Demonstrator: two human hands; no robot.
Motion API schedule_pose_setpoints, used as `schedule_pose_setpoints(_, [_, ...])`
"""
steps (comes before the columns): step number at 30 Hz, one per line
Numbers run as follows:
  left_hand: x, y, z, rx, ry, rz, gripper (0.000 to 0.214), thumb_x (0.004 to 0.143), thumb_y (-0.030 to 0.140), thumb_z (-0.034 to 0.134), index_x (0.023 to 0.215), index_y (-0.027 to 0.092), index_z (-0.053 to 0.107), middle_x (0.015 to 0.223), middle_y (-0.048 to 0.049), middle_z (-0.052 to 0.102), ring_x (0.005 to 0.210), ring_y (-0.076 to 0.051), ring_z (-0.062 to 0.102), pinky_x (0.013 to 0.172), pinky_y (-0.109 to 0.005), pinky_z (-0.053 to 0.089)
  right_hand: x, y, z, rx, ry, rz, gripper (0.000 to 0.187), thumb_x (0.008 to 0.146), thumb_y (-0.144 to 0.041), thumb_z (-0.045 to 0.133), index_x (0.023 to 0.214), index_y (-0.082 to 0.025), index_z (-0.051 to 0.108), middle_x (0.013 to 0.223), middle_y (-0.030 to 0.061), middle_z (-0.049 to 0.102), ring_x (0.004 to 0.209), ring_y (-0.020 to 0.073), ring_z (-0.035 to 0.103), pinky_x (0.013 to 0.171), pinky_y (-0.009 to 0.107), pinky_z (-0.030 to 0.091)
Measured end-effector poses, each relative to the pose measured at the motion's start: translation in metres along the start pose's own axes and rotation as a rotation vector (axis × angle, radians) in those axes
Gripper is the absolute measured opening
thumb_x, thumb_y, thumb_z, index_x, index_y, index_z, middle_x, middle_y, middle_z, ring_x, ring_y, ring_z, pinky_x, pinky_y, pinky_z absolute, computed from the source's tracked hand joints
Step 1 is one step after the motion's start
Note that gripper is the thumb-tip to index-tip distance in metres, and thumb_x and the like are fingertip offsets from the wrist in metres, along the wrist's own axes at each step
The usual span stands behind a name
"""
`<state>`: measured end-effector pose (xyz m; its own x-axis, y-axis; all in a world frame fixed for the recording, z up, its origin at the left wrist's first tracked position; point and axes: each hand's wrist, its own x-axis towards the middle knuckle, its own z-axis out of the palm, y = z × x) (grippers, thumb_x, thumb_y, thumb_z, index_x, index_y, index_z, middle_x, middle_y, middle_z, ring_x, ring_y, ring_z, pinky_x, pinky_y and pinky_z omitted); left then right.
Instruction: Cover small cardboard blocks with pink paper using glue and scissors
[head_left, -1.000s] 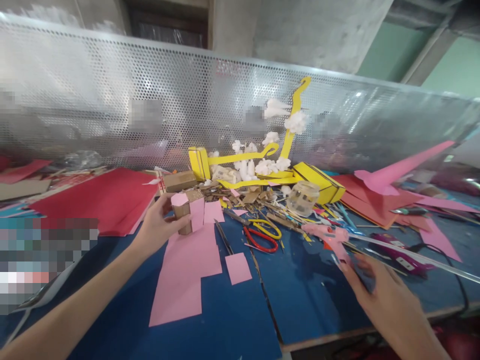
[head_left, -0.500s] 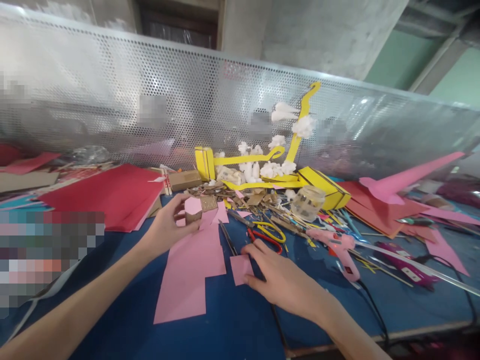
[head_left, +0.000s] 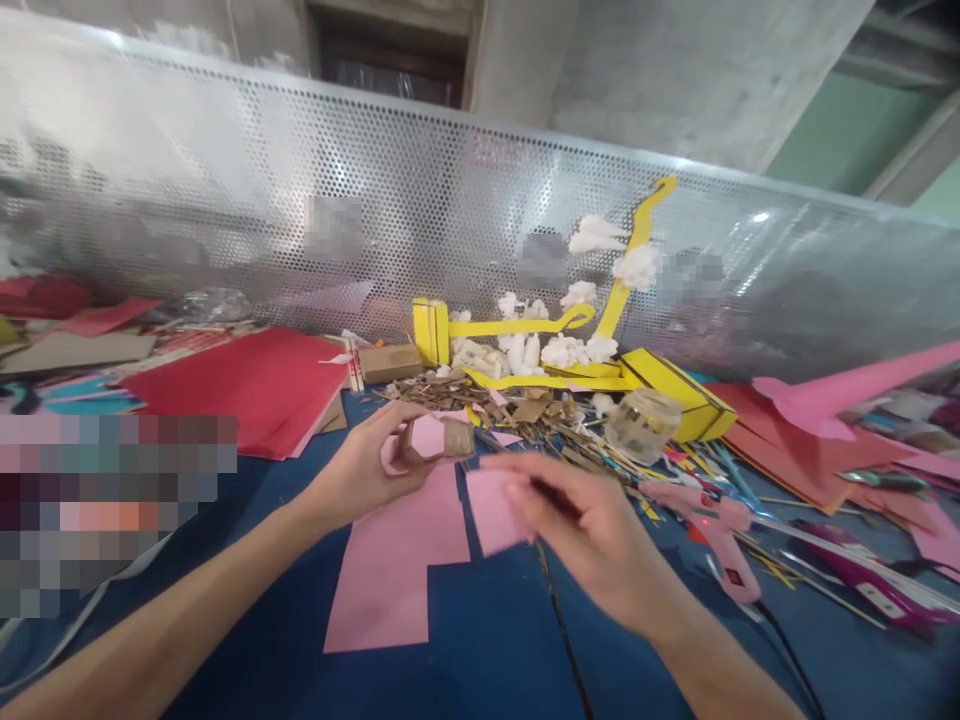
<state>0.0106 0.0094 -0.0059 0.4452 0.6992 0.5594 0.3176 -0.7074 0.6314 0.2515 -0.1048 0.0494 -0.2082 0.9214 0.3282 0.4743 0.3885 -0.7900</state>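
Observation:
My left hand [head_left: 364, 470] is closed around a small brown cardboard block [head_left: 459, 438] with a pink paper face, held above the table. Between the thumb and fingers of my right hand [head_left: 592, 530] is a small pink paper square [head_left: 491, 505], lifted off the table just right of the block. Below both hands lies a larger pink paper sheet [head_left: 397, 575] with a corner cut out. The scissors behind my right hand are mostly hidden.
A pink glue gun [head_left: 724, 530] lies to the right, near a purple power strip [head_left: 862, 575]. Cardboard scraps [head_left: 525, 405] and a clear plastic cup [head_left: 645, 425] are behind. Red sheets [head_left: 247, 385] lie at left; a yellow box [head_left: 679, 395] and perforated metal panel [head_left: 420, 200] stand at the back.
My right hand has picked the pink square up from the table and raised it toward the block. My left hand has moved slightly right, turning the block.

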Motion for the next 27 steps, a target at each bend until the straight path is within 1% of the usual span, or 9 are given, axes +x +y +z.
schedule_pose_setpoints(1, [-0.001, 0.0, 0.0, 0.025, -0.01, 0.001, 0.044, 0.085, 0.028, 0.072, 0.126, 0.024, 0.057, 0.12, -0.0076, 0.067, 0.105, -0.023, 0.067, 0.089, -0.04, 0.06, 0.013, 0.002, -0.002, 0.043, 0.053, -0.012, 0.033, 0.102, -0.043, 0.057, 0.124, -0.023, 0.07, 0.096, 0.0039, 0.075, 0.074, 0.0151, 0.065, 0.067, 0.026, 0.053])
schedule_pose_setpoints(3, [-0.003, 0.0, -0.001, 0.08, -0.027, -0.005, 0.049, 0.088, 0.028, 0.071, 0.133, 0.025, 0.051, 0.12, -0.0077, 0.067, 0.096, -0.021, 0.068, 0.085, -0.039, 0.06, 0.038, 0.009, -0.004, 0.166, 0.152, -0.031, 0.036, 0.097, -0.045, 0.063, 0.124, -0.021, 0.066, 0.083, 0.0005, 0.072, 0.065, 0.0133, 0.061, 0.062, 0.025, 0.051])
schedule_pose_setpoints(6, [-0.005, -0.001, -0.003, 0.183, -0.08, 0.108, 0.049, 0.095, 0.03, 0.066, 0.139, 0.029, 0.044, 0.126, -0.0083, 0.064, 0.083, -0.016, 0.069, 0.085, -0.039, 0.06, 0.059, 0.022, 0.001, 0.332, 0.232, 0.007, 0.035, 0.084, -0.048, 0.078, 0.098, -0.02, 0.063, 0.072, -0.0028, 0.067, 0.061, 0.0127, 0.06, 0.059, 0.024, 0.051])
schedule_pose_setpoints(8, [-0.005, -0.002, -0.004, 0.25, -0.112, 0.222, 0.042, 0.1, 0.031, 0.061, 0.138, 0.032, 0.044, 0.132, -0.0081, 0.062, 0.082, -0.014, 0.069, 0.084, -0.037, 0.06, 0.06, 0.027, 0.006, 0.351, 0.236, 0.044, 0.036, 0.08, -0.049, 0.082, 0.083, -0.02, 0.061, 0.068, -0.0039, 0.064, 0.058, 0.0117, 0.059, 0.056, 0.024, 0.049])
schedule_pose_setpoints(11, [-0.005, -0.003, -0.004, 0.313, -0.094, 0.309, 0.039, 0.102, 0.031, 0.06, 0.137, 0.032, 0.044, 0.131, -0.0075, 0.061, 0.077, -0.011, 0.068, 0.082, -0.034, 0.061, 0.051, 0.03, 0.01, 0.319, 0.223, 0.065, 0.036, 0.08, -0.048, 0.082, 0.075, -0.02, 0.06, 0.063, -0.0054, 0.057, 0.055, 0.0095, 0.052, 0.053, 0.022, 0.043])
schedule_pose_setpoints(13, [-0.005, -0.005, -0.004, 0.338, -0.073, 0.333, 0.04, 0.101, 0.029, 0.061, 0.137, 0.032, 0.043, 0.133, -0.0084, 0.06, 0.078, -0.011, 0.069, 0.082, -0.033, 0.062, 0.047, 0.033, 0.011, 0.305, 0.22, 0.084, 0.038, 0.08, -0.048, 0.082, 0.073, -0.02, 0.059, 0.062, -0.0062, 0.052, 0.054, 0.0088, 0.046, 0.051, 0.022, 0.037])
schedule_pose_setpoints(19, [-0.004, -0.007, -0.004, 0.406, -0.029, 0.476, 0.038, 0.1, 0.027, 0.062, 0.134, 0.026, 0.047, 0.129, -0.0121, 0.062, 0.108, -0.024, 0.071, 0.084, -0.037, 0.065, 0.048, 0.043, 0.016, 0.392, 0.181, 0.189, 0.046, 0.077, -0.056, 0.082, 0.07, -0.02, 0.055, 0.058, -0.0068, 0.048, 0.053, 0.0088, 0.038, 0.05, 0.025, 0.028])
schedule_pose_setpoints(22, [-0.002, -0.005, -0.005, 0.439, -0.033, 0.508, 0.033, 0.101, 0.026, 0.06, 0.131, 0.024, 0.049, 0.125, -0.0132, 0.064, 0.108, -0.025, 0.072, 0.082, -0.038, 0.066, 0.048, 0.044, 0.018, 0.463, 0.16, 0.224, 0.048, 0.076, -0.058, 0.083, 0.07, -0.021, 0.054, 0.057, -0.0076, 0.046, 0.052, 0.0083, 0.037, 0.05, 0.025, 0.026])
schedule_pose_setpoints(27, [-0.001, -0.003, -0.005, 0.472, -0.034, 0.541, 0.031, 0.102, 0.025, 0.058, 0.131, 0.021, 0.05, 0.124, -0.0141, 0.063, 0.108, -0.025, 0.072, 0.085, -0.042, 0.066, 0.049, 0.047, 0.019, 0.533, 0.124, 0.251, 0.049, 0.075, -0.057, 0.085, 0.07, -0.02, 0.053, 0.055, -0.0089, 0.044, 0.05, 0.0069, 0.037, 0.05, 0.025, 0.024])
